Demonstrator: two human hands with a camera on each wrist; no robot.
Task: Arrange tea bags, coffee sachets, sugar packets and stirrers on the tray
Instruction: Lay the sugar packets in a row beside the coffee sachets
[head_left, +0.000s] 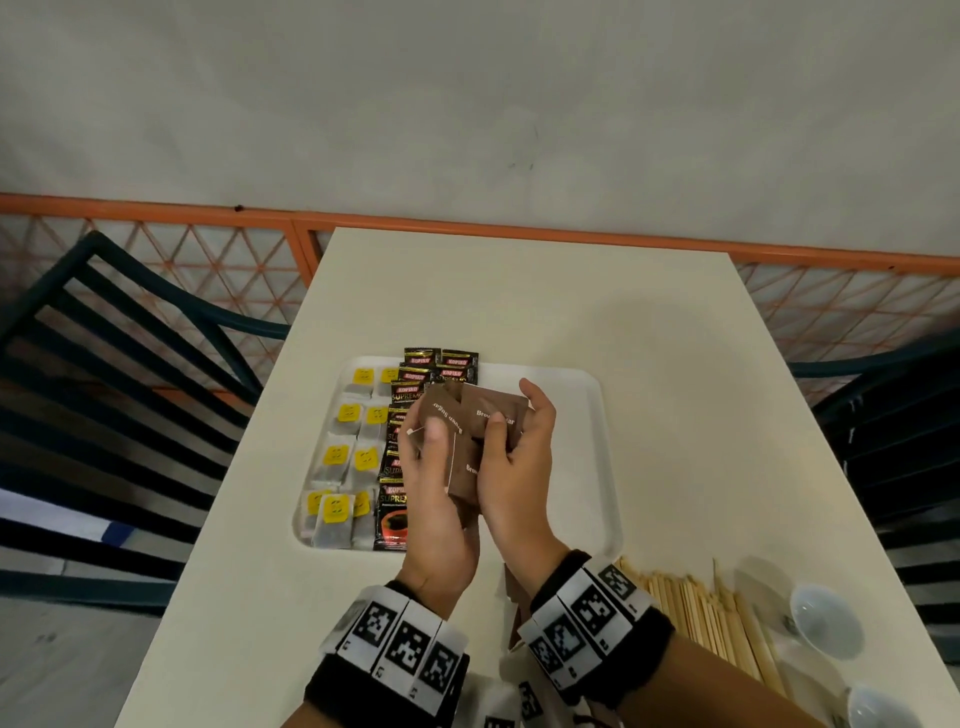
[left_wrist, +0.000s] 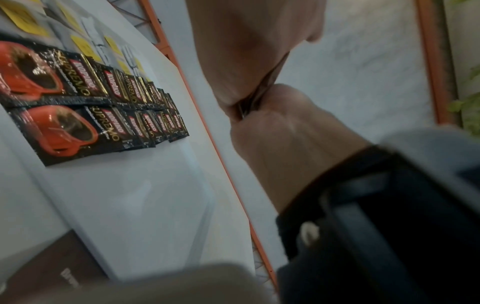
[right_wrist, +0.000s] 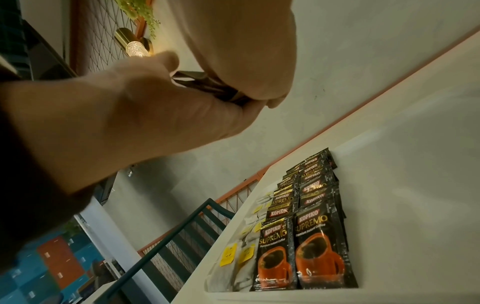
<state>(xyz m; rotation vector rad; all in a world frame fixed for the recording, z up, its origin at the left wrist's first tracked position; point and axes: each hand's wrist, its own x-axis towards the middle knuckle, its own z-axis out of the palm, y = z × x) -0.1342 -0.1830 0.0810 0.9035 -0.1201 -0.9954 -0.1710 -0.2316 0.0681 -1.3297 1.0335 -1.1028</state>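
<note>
Sugar step: left hand (head_left: 439, 486) and right hand (head_left: 514, 457) both grasp fanned sugar packets (head_left: 470, 431) over the tray (head_left: 597, 457) — next, lay them beside the coffee sachets (head_left: 415, 387).

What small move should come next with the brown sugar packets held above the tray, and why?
Probably lower one of the brown sugar packets onto the bare right part of the tray: both the left hand and right hand hold them beside the coffee sachets.

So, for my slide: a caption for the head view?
Both hands hold brown sugar packets above the tray of tea bags and coffee sachets.
</note>
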